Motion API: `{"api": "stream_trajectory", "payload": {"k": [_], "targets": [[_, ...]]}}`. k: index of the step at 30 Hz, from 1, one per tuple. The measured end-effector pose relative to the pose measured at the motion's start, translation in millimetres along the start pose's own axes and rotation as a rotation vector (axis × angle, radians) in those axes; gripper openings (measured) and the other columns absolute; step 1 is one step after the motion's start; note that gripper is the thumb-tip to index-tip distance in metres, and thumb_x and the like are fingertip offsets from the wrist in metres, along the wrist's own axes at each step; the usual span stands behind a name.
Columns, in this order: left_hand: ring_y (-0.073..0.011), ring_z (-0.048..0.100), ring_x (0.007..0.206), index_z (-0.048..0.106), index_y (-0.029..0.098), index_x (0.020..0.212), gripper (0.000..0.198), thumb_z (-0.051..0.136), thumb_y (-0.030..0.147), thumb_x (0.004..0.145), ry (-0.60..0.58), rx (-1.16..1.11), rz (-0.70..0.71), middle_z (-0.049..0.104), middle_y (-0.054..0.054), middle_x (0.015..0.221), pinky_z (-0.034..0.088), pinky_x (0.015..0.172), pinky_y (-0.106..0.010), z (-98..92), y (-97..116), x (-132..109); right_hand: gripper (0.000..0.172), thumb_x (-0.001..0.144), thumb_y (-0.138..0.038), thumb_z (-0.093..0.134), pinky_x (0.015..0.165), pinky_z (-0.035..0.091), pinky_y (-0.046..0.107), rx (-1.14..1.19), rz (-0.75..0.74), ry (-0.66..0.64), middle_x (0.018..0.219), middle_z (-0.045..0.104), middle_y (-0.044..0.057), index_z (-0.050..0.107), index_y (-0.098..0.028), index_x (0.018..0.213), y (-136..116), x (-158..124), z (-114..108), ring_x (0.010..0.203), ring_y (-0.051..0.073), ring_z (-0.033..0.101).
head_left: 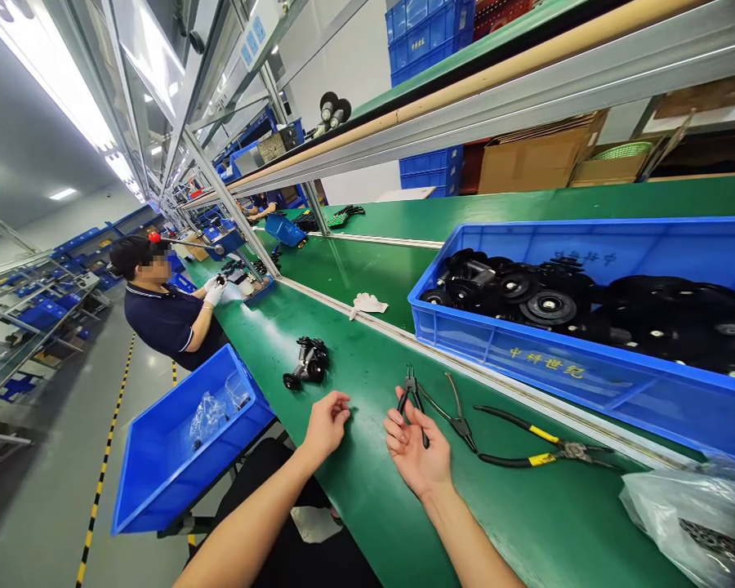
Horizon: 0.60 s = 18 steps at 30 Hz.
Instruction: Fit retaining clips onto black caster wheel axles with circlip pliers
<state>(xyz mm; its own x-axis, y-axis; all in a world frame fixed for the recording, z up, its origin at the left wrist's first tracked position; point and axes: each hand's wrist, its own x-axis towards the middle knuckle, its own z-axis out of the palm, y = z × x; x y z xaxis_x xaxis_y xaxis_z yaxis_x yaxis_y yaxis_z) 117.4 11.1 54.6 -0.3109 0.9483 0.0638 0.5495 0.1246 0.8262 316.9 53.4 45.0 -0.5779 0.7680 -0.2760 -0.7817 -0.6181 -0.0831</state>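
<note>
Right hand point(417, 447) is palm up on the bench point(367, 490), in a loose grasp on the small pliers point(412, 394). The handles lie across the palm, the fingers are half curled and not clenched, and the tips point to 12 o'clock. Left hand point(326, 425) is at 9 o'clock of it in a loose fist. Nothing shows inside, and it is apart from the tool.

Risks, as I judge them:
- The hold is slack, so any wrist turn could let the small pliers slide off onto the bench.
- The second pliers point(459, 418) and yellow pliers point(539, 447) sit just beside at 3 o'clock with handles splayed toward the palm. They would be easy to snag or drag along.
- The caster point(306, 365) at 11 o'clock of the left hand rests on its wheels, so a knock could roll it toward the bench edge, above the side bin point(159, 482).
- The bag point(679, 506) at 4 o'clock looks slumped near the bench edge and could slip off.
- The bin point(527, 359) is heaped with wheels point(548, 306), and a bump could spill them.

Writing: the bin front has yellow Chinese characters, which look like 中科世纪. There are fainter characters on its inner back wall that I can't read. The overhead blue signs point(254, 37) are too small to read.

Also in view are a rag point(367, 305) at 12 o'clock and a co-worker point(165, 318) far down the line at 10 o'clock.
</note>
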Motion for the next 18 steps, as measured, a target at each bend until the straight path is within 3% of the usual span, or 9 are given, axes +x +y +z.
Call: {"api": "stream_trajectory", "payload": {"k": [3, 8, 12, 15, 18], "targets": [[-0.0205, 0.068, 0.077, 0.073, 0.019, 0.09, 0.012, 0.075, 0.023, 0.079, 0.107, -0.12, -0.09, 0.073, -0.005, 0.081, 0.053, 0.075, -0.032, -2.1, -7, 0, 0.042, 0.086, -0.033, 0.07, 0.045, 0.028, 0.018, -0.093, -0.02, -0.009, 0.078, 0.039, -0.004, 0.067, -0.03, 0.128, 2, -1, 1, 0.057, 0.009, 0.024], [-0.0192, 0.071, 0.07, 0.069, 0.017, 0.082, 0.036, 0.091, 0.039, 0.064, 0.223, -0.345, -0.218, 0.074, -0.005, 0.076, 0.056, 0.071, -0.032, -6.1, -9, -2, 0.053, 0.087, -0.049, 0.067, 0.046, 0.028, 0.021, -0.647, -0.236, -0.013, 0.078, 0.045, -0.003, 0.065, -0.029, 0.136, 13, 1, -4, 0.056, 0.01, 0.028], [-0.0186, 0.073, 0.066, 0.066, 0.017, 0.083, 0.046, 0.095, 0.043, 0.059, 0.262, -0.487, -0.287, 0.075, -0.004, 0.072, 0.057, 0.07, -0.031, -12.0, -4, -2, 0.063, 0.074, -0.041, 0.084, 0.058, 0.045, 0.027, -0.926, -0.419, 0.044, 0.082, 0.054, 0.0, 0.069, -0.029, 0.135, 24, 2, -15, 0.066, 0.013, 0.046], [-0.0166, 0.072, 0.066, 0.065, 0.017, 0.081, 0.046, 0.097, 0.039, 0.056, 0.291, -0.537, -0.298, 0.074, -0.003, 0.071, 0.055, 0.069, -0.029, -18.3, 0, 0, 0.057, 0.082, -0.035, 0.076, 0.072, 0.052, 0.031, -1.417, -0.707, 0.006, 0.087, 0.059, 0.002, 0.068, -0.033, 0.138, 28, 2, -25, 0.075, 0.018, 0.058], [-0.0151, 0.071, 0.063, 0.064, 0.017, 0.079, 0.047, 0.099, 0.033, 0.052, 0.307, -0.562, -0.303, 0.073, -0.002, 0.069, 0.054, 0.067, -0.026, -25.3, 2, 3, 0.059, 0.09, -0.031, 0.064, 0.068, 0.052, 0.03, -1.83, -0.898, -0.047, 0.094, 0.065, 0.003, 0.058, -0.036, 0.148, 28, 2, -34, 0.075, 0.018, 0.065]]}}
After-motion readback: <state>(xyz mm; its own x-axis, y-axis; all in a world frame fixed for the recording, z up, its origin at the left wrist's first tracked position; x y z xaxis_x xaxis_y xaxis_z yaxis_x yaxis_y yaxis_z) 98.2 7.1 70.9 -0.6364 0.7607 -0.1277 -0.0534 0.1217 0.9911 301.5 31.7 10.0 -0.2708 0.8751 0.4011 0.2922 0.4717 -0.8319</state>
